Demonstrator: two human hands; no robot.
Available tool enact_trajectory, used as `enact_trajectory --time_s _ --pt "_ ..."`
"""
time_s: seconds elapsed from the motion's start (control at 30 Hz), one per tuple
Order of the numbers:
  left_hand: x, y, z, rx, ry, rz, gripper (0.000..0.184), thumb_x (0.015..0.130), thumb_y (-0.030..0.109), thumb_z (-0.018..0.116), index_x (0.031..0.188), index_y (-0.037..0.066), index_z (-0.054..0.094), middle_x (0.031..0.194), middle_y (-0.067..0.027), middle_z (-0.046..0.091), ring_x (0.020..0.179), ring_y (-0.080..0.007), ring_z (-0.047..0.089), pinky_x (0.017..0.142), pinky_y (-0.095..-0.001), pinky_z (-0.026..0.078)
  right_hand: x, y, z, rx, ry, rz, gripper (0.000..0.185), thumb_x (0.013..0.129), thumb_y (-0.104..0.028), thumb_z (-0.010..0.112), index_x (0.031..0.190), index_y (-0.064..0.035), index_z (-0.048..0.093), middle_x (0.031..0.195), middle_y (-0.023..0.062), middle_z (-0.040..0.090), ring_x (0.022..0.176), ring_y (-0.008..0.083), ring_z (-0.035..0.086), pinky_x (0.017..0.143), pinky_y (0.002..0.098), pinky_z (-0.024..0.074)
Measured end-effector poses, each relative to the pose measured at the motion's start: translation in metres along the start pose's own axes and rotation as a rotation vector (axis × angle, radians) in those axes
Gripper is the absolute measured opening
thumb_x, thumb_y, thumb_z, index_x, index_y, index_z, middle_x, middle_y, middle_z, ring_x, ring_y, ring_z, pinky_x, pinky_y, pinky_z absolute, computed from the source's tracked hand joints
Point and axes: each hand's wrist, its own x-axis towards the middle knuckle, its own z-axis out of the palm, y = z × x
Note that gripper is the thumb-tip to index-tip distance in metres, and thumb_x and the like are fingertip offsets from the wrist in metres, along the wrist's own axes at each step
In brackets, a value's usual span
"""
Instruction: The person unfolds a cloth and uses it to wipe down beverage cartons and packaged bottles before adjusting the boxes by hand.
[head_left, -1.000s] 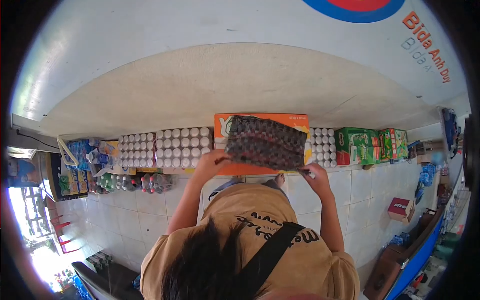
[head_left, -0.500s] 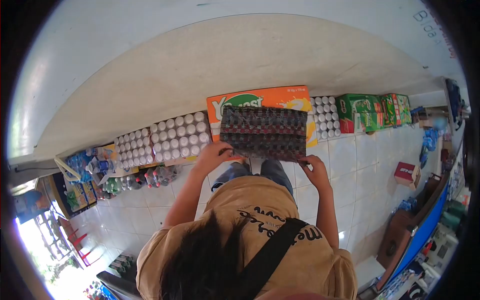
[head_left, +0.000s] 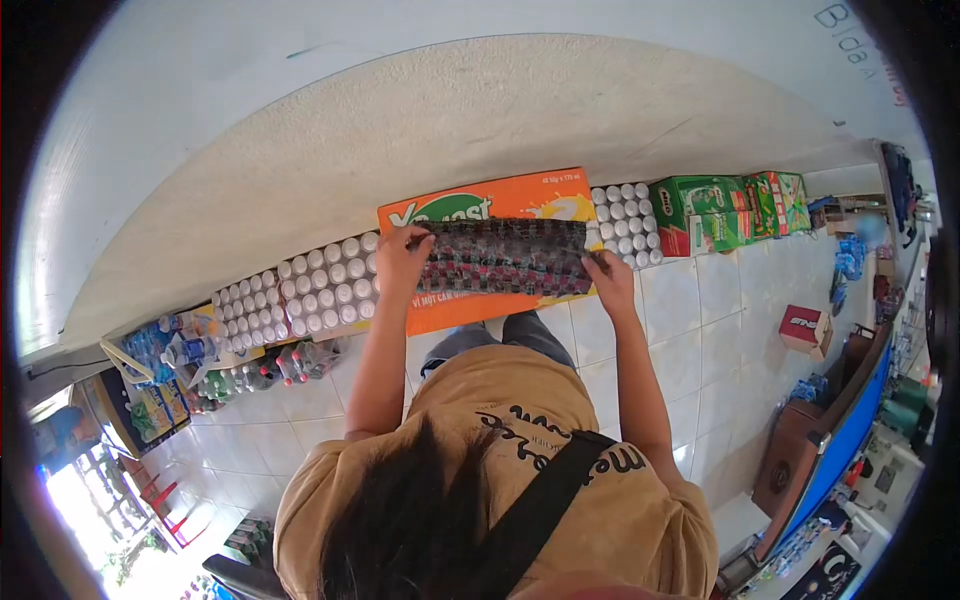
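Pale wall (head_left: 480, 130), white tiled floor (head_left: 720, 400), bright daylight, red chair (head_left: 165, 505)

The 1 view comes from a camera worn on the person's head, facing forward and steeply down. Long black hair (head_left: 410, 510) and a tan cotton shirt (head_left: 480, 395) lie closest, filling the lower middle. Farther out, near the centre, are the bare left hand (head_left: 401, 264), the bare right hand (head_left: 612, 280) and a large orange cardboard carton (head_left: 555, 197). The wide, rounded view takes in the pale plastered wall (head_left: 450, 125) above and white tiled floor (head_left: 715, 400) at 2 sides.

Left hand (head_left: 402, 262) and right hand (head_left: 612, 282) — raised; checked cloth (head_left: 507, 258) — shallower
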Motion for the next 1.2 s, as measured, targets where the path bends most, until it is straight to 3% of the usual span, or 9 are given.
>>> enact_trajectory --time_s 0.13,0.23,0.3,0.4,0.53,0.7,0.9,1.13,1.2 --pt "0.007 -0.001 0.014 -0.009 0.009 -0.130 0.019 0.077 0.022 0.075 0.088 0.007 0.070 0.086 -0.0115 0.067 0.085 -0.0309 0.064 0.077 -0.0413 0.049 0.032 0.017 0.011 0.061 0.025 0.070 0.026 0.087 -0.021 0.069 0.081 0.0027 0.061 0.063 0.0056 0.057 0.057 0.0131 0.045 0.055 0.0281 0.0392" --pt "0.012 -0.014 0.030 0.033 0.015 -0.185 0.018 0.079 0.022 0.072 0.091 0.008 0.068 0.091 -0.0109 0.068 0.090 -0.0320 0.063 0.078 -0.0430 0.048 0.047 0.030 0.019 -0.093 0.049 0.078 0.027 0.087 -0.022 0.068 0.079 0.0017 0.061 0.063 0.0076 0.058 0.057 0.0148 0.050 0.056 0.0305 0.0421" --pt "0.011 -0.025 0.042 0.023 0.043 -0.214 0.017 0.080 0.021 0.071 0.091 0.009 0.067 0.092 -0.0105 0.068 0.091 -0.0321 0.063 0.079 -0.0434 0.048 0.052 0.029 0.030 -0.122 0.251 -0.007 0.026 0.088 -0.024 0.067 0.081 0.0001 0.062 0.066 0.0111 0.060 0.058 0.0200 0.057 0.058 0.0342 0.0451" --pt "0.008 -0.035 0.056 0.136 0.122 -0.119 0.019 0.082 0.021 0.067 0.098 0.012 0.064 0.097 -0.0086 0.067 0.097 -0.0319 0.061 0.084 -0.0446 0.045 0.055 0.031 0.039 -0.255 0.300 -0.055 0.024 0.089 -0.025 0.065 0.084 -0.0019 0.063 0.072 0.0133 0.063 0.063 0.0270 0.061 0.061 0.0385 0.0472" --pt "0.001 -0.035 0.068 0.330 0.248 -0.054 0.024 0.084 0.022 0.063 0.107 0.016 0.061 0.100 -0.0075 0.063 0.102 -0.0311 0.056 0.088 -0.0463 0.041 0.054 0.030 0.046 -0.452 0.336 -0.126 0.023 0.091 -0.027 0.062 0.090 -0.0040 0.061 0.080 0.0137 0.064 0.069 0.0324 0.062 0.063 0.0429 0.0476" --pt "-0.004 -0.034 0.077 0.439 0.315 0.004 0.025 0.086 0.021 0.060 0.110 0.017 0.060 0.103 -0.0069 0.059 0.098 -0.0305 0.054 0.088 -0.0467 0.039 0.052 0.033 0.053 -0.683 0.277 -0.045 0.023 0.094 -0.031 0.054 0.097 -0.0088 0.057 0.089 0.0145 0.065 0.081 0.0371 0.063 0.065 0.0476 0.0482" --pt "-0.004 -0.034 0.082 0.494 0.316 0.028 0.030 0.086 0.019 0.058 0.116 0.017 0.058 0.110 -0.0045 0.058 0.102 -0.0294 0.052 0.090 -0.0459 0.038 0.048 0.032 0.058 -0.661 0.341 -0.063 0.024 0.095 -0.033 0.053 0.099 -0.0097 0.057 0.092 0.0149 0.066 0.083 0.0374 0.064 0.067 0.0479 0.0486" --pt "-0.007 -0.021 0.066 0.334 0.354 0.164 0.040 0.087 0.019 0.058 0.127 0.013 0.054 0.136 -0.0090 0.050 0.126 -0.0330 0.045 0.104 -0.0481 0.033 0.042 0.028 0.058 -0.514 0.401 -0.129 0.023 0.094 -0.026 0.056 0.106 -0.0067 0.058 0.095 0.0151 0.065 0.082 0.0360 0.064 0.069 0.0446 0.0495" --pt "-0.007 -0.014 0.065 0.168 0.270 0.271 0.043 0.088 0.019 0.058 0.129 0.009 0.053 0.141 -0.0135 0.045 0.131 -0.0353 0.041 0.109 -0.0501 0.030 0.036 0.027 0.059 -0.257 0.484 -0.094 0.022 0.096 -0.024 0.057 0.110 -0.0073 0.057 0.096 0.0119 0.066 0.084 0.0277 0.063 0.070 0.0384 0.0499"
